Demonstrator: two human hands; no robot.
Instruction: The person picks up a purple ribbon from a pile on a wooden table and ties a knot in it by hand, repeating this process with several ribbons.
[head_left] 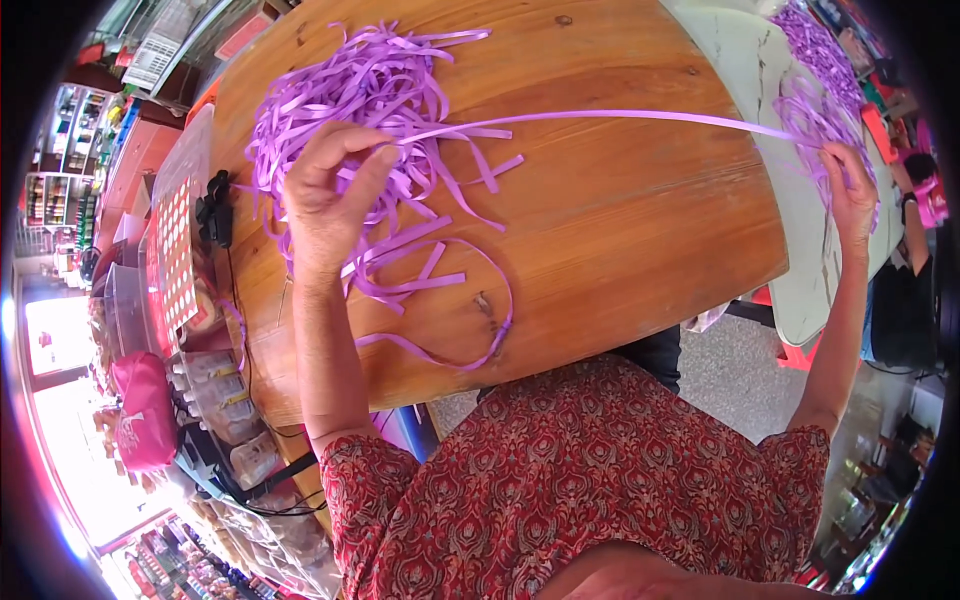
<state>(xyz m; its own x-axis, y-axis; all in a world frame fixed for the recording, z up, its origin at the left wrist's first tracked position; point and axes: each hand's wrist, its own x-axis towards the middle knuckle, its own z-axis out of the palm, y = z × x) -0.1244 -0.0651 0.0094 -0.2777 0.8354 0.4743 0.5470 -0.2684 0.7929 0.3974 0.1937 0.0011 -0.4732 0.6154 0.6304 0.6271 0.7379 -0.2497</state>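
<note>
A purple ribbon (600, 115) stretches in a slight arch above the wooden table, from one of my hands to the other. My left hand (335, 185) pinches one part of it between thumb and fingertips, in front of a tangled heap of purple ribbons (350, 85). Out to the right, my right hand (850, 190) pinches the ribbon beside a looser purple bunch (810, 110) on a white marbled table. One looped ribbon (508, 290) with a darker purple band lies on the wood nearer to me.
The wooden table (620, 230) meets the white marbled table (790, 260) at its right. A black clip-like object (215, 210) and a dotted sheet (178, 255) are along the left edge. A pink bag (143, 410) sits lower left. Another person's arm (912, 220) shows at far right.
</note>
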